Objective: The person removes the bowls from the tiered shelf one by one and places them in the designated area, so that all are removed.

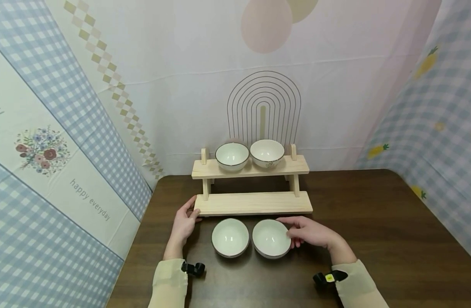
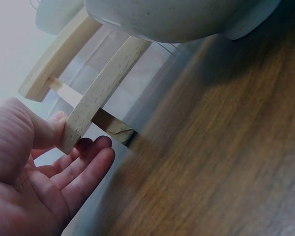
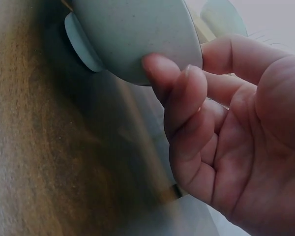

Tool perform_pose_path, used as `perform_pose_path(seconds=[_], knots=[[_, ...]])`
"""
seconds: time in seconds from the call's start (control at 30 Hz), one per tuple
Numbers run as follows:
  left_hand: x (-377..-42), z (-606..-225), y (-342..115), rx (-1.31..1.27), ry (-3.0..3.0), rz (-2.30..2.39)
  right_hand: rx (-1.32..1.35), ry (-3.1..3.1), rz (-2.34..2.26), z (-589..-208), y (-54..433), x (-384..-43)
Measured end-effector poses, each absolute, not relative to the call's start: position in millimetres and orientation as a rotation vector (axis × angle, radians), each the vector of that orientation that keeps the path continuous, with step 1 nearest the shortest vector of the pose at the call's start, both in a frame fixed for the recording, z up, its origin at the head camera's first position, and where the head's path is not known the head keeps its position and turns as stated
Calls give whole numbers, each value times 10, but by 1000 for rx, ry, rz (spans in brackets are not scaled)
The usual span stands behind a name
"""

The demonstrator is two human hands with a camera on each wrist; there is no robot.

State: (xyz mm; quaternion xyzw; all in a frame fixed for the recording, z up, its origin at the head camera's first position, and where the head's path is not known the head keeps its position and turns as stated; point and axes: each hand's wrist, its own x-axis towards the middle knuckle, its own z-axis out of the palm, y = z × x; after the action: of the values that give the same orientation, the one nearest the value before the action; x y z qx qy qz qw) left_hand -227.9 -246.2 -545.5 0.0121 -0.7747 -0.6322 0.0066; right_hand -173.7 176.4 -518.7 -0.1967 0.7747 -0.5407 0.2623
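A two-tier wooden display rack (image 1: 254, 203) stands toward the back of the table. My left hand (image 1: 184, 222) grips the left end of its lower board, the thumb above and the fingers below, as the left wrist view shows. In front of the rack sit two white bowls with dark rims, side by side. My right hand (image 1: 310, 232) pinches the right edge of the right bowl (image 1: 271, 238), thumb at the rim and a fingertip against the outer wall. The left bowl (image 1: 230, 238) stands between the hands, untouched.
On the rack's upper board are a dark-rimmed bowl (image 1: 232, 156) and, beside it, a white bowl with a leafy print (image 1: 267, 153). The brown wooden table (image 1: 374, 222) meets patterned cloth (image 1: 197, 107) hanging behind and at both sides.
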Motion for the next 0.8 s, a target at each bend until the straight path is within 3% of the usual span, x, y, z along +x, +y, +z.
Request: perform_pose_path(seconds=[0.8], knots=[[-2367, -5606, -2496, 32, -2392, -1990, -539, 2116, -1410, -5261, 1761, -1808]])
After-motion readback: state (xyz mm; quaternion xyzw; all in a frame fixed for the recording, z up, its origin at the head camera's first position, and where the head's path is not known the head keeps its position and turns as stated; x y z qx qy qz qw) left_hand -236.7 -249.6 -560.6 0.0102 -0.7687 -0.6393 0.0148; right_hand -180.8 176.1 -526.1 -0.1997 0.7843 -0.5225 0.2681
